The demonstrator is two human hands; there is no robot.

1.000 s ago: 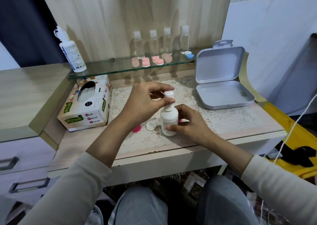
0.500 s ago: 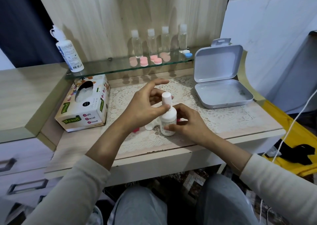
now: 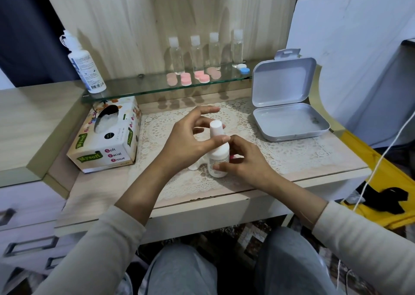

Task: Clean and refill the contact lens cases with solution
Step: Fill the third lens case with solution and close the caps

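A small white solution bottle (image 3: 219, 160) with a white cap (image 3: 216, 127) stands upright on the lace mat (image 3: 269, 151). My right hand (image 3: 244, 163) grips the bottle's body from the right. My left hand (image 3: 187, 142) is at its left: the thumb lies against the neck just under the cap, and the fingers are spread, with the index finger stretched above the cap. A white lens case (image 3: 195, 166) peeks out under my hands, mostly hidden. Pink lens cases (image 3: 186, 79) and a white-and-blue one (image 3: 243, 69) sit on the glass shelf (image 3: 134, 88).
Several clear bottles (image 3: 195, 52) line the back of the shelf, and a large solution bottle (image 3: 87, 70) stands at its left end. A tissue box (image 3: 105, 137) lies left of the mat. An open grey tin (image 3: 289, 124) sits at the right.
My left hand has let go of its pinch on the cap: the fingers have opened out and the thumb has dropped to the neck. My right hand still holds the bottle.
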